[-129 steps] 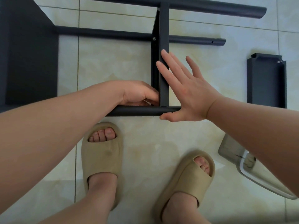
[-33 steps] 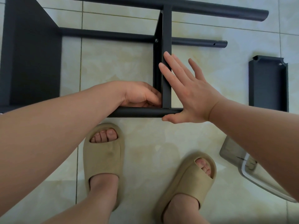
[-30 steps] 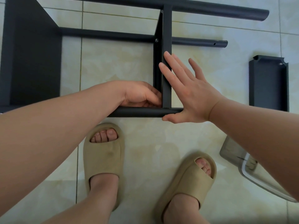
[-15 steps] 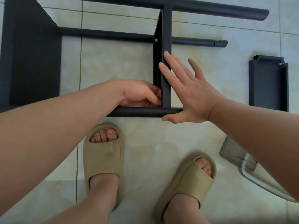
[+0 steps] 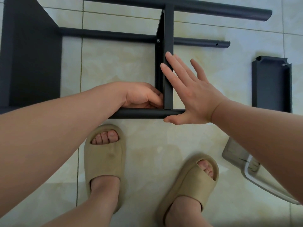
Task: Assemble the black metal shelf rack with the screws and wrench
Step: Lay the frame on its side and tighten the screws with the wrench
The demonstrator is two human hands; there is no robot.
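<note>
Change since earlier frames: almost nothing has been displaced; only the fingertips of the left hand (image 5: 141, 95) have been shifted slightly at the joint, and the right hand (image 5: 193, 99) has been kept flat in place.
Shelf rack (image 5: 31, 59): laid on its side on the tiled floor, filling the upper left and top of the frame.
Cross member (image 5: 168, 89): set on edge at frame centre, meeting the near tube (image 5: 141, 113) at a right angle.
Loose shelf tray (image 5: 270, 86): laid at the right of the frame, well apart from the rack, not yet fitted.
Clear container (image 5: 232, 153): lower right, largely covered by the right forearm; its contents cannot be made out.
Right hand: fingers straight and spread, pressed against the cross member, thumb under the near tube.
Left hand: fingers curled in at the corner joint; whether a screw or the wrench is pinched cannot be told.
Fitted screw (image 5: 158, 40): seen at the far joint, upper centre.
Step in hand (judged): the near corner joint is being fastened.
Procedure: the cross member should be held square and hard against the tube so the holes are aligned; the screw should be started by finger and not forced; final tightening should be deferred until all corners are engaged.
</note>
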